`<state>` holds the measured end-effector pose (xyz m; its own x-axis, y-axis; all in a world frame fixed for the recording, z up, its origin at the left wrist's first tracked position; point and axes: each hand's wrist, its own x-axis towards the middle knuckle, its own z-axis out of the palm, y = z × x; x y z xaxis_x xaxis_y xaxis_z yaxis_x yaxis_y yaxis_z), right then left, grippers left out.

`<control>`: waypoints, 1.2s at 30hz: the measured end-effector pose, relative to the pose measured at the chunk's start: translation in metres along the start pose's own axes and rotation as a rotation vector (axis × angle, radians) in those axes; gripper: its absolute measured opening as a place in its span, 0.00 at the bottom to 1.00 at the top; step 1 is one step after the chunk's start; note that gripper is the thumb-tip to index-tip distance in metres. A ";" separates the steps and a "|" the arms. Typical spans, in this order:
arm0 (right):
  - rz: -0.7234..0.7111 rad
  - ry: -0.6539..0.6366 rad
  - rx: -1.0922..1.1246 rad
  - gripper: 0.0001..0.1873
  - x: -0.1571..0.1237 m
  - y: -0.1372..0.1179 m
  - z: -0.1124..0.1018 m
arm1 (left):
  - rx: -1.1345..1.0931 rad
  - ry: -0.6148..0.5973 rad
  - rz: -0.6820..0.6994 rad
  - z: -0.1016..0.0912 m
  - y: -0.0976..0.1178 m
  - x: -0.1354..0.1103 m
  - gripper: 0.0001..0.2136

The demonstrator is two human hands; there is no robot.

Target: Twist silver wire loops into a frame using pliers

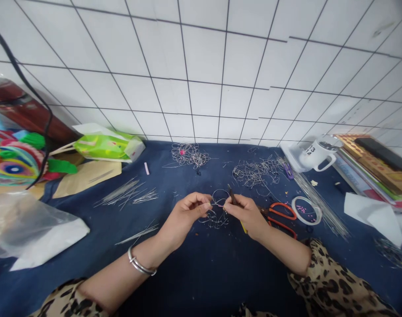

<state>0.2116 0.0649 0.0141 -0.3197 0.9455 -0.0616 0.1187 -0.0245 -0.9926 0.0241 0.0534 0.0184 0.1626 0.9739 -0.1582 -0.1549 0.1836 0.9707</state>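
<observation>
Between my two hands, a thin wire loop (221, 191) stands up above the blue cloth. My left hand (190, 213) pinches the wire between thumb and fingertips. My right hand (245, 215) grips the wire at the loop's right side, where a small pink spot shows. Tucked in that same hand are pliers (232, 194) with dark jaws pointing up and a yellow handle below the palm. Under my fingertips a small tangle of wire (215, 219) lies on the cloth. Scissors with orange handles (282, 211) rest just right of my right hand, their blades partly hidden.
Wire heaps (256, 172) lie toward the wall. Straight wires (123, 193) are spread at left, with a bundle (319, 204) at right. Pink beads sit inside a white ring (293, 207). A white mug (316, 154) and stacked books (375, 171) stand at right, a green packet (103, 147) at left.
</observation>
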 end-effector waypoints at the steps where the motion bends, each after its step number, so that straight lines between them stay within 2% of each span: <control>1: -0.007 0.005 -0.008 0.10 0.000 0.001 0.000 | 0.016 0.011 0.011 0.001 0.000 0.000 0.06; 7: -0.144 0.033 -0.114 0.09 -0.002 -0.001 0.000 | 0.045 0.030 0.030 0.003 -0.003 -0.001 0.06; 15: -0.053 -0.064 -0.060 0.09 -0.002 0.001 0.000 | -0.021 0.038 0.021 0.007 -0.007 -0.005 0.06; 24: -0.101 -0.063 -0.127 0.08 -0.002 -0.002 -0.002 | 0.040 -0.026 0.013 0.006 -0.009 -0.003 0.06; 28: -0.133 -0.092 -0.210 0.09 -0.002 -0.004 -0.004 | 0.031 0.036 0.044 0.006 -0.010 -0.004 0.06; 31: -0.170 -0.103 -0.252 0.08 -0.002 -0.005 -0.004 | -0.023 0.069 0.010 0.006 -0.012 -0.004 0.07; 36: -0.199 -0.098 -0.305 0.07 -0.002 -0.006 -0.004 | -0.211 0.043 -0.085 0.005 -0.013 -0.002 0.07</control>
<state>0.2154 0.0642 0.0208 -0.4513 0.8862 0.1048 0.3150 0.2681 -0.9104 0.0309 0.0485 0.0073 0.1432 0.9576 -0.2500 -0.3430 0.2850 0.8951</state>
